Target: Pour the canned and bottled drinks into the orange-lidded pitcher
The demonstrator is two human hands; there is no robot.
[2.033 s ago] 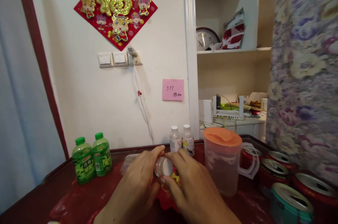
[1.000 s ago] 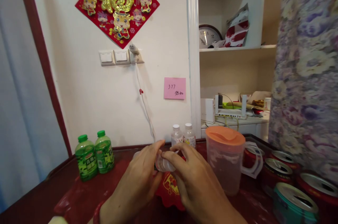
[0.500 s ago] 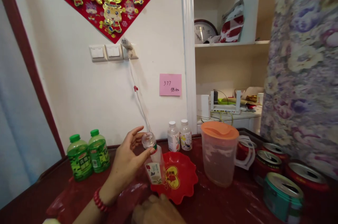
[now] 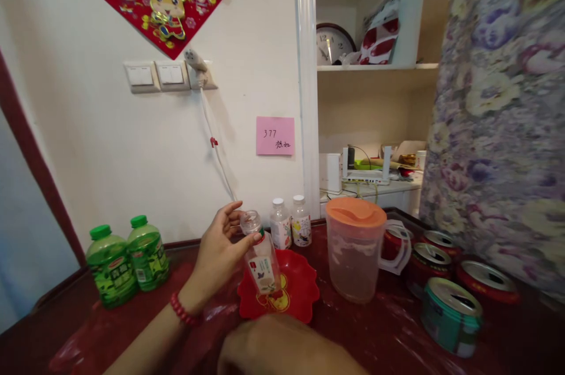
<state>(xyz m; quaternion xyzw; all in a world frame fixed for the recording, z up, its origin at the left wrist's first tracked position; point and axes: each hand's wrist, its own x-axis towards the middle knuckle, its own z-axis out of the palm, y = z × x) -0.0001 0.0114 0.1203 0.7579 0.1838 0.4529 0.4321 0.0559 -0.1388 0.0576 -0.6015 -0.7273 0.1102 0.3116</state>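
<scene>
While the view looks down over a dark red tabletop (image 4: 375, 334), the scene reads as follows.

Left hand (image 4: 218, 251): fingers and thumb wrapped around the neck of a small clear plastic bottle (image 4: 261, 257), cap off, tilted, with a pale printed label.
Bottle's place: just above a red scalloped plastic dish (image 4: 300, 292) with a gold emblem.
Right hand (image 4: 273, 348): blurred at the lower edge, back upward; whether it grips anything I cannot tell.
Behind the dish: two small white-capped bottles (image 4: 289, 223) against the wall.
Right of the dish: a translucent pitcher (image 4: 355, 251) with an orange lid, then round metal cans (image 4: 450, 313).
Far left: two green bottles (image 4: 128, 257), ribbed, side by side.
</scene>
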